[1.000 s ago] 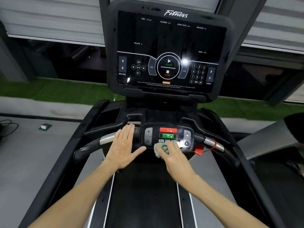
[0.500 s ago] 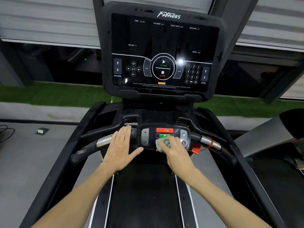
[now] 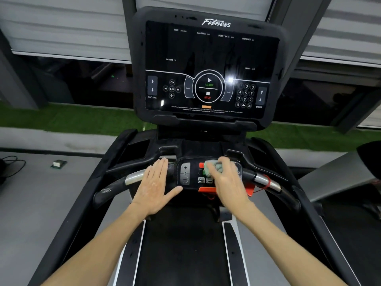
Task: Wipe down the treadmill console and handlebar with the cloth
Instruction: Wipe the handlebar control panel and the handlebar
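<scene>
Our right hand (image 3: pixel 229 182) grips the cloth (image 3: pixel 216 164) against the panel (image 3: pixel 185 174), at its twelve o'clock. At nine o'clock, our left hand (image 3: pixel 153 186) lies flat, fingers straight, on the handlebar (image 3: pixel 134 178).

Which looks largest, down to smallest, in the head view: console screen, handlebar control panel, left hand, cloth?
console screen
handlebar control panel and left hand: look alike, not ranked
cloth, partly hidden under the right hand

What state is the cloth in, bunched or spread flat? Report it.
Bunched. The cloth is a small crumpled wad under the right hand on the handlebar control panel; blur hides its folds.
</scene>
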Demonstrator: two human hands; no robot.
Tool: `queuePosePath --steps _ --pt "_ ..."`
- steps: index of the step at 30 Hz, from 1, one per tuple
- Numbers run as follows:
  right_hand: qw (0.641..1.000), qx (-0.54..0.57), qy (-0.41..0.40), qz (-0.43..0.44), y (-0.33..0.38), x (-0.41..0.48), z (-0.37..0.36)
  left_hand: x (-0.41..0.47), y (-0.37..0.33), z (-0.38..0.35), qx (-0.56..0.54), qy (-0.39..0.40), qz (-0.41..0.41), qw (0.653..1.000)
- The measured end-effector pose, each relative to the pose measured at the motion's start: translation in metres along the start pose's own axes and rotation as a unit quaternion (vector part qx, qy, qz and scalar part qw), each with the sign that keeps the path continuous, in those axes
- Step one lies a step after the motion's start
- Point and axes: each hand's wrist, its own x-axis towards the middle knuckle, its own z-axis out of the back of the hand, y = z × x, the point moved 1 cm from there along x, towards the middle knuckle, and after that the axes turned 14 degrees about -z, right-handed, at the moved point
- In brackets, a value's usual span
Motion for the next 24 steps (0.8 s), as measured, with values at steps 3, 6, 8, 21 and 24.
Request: queuePosePath --steps 3,6,8,21,24 --pt "1.0 0.0 -0.027 -0.015 0.0 0.002 -0.001 0.0 0.0 0.0 -0.002 0.001 0.001 1.0" --pt "1.0 -0.012 0.012 0.021 -0.003 -0.041 -0.015 -0.001 0.0 0.0 -0.005 -0.002 0.004 1.0" --pt "0.999 -0.014 0.038 0.031 -0.007 -0.054 -0.019 -0.001 0.0 -0.001 -0.002 -0.002 0.002 1.0" --pt "0.999 -0.019 0.018 0.036 -0.017 -0.059 -0.019 0.0 0.002 -0.003 -0.003 0.002 0.006 1.0" --pt "1.0 -0.007 -0.01 0.011 -0.022 -0.023 -0.006 0.0 0.003 -0.004 -0.005 0.0 0.005 1.0"
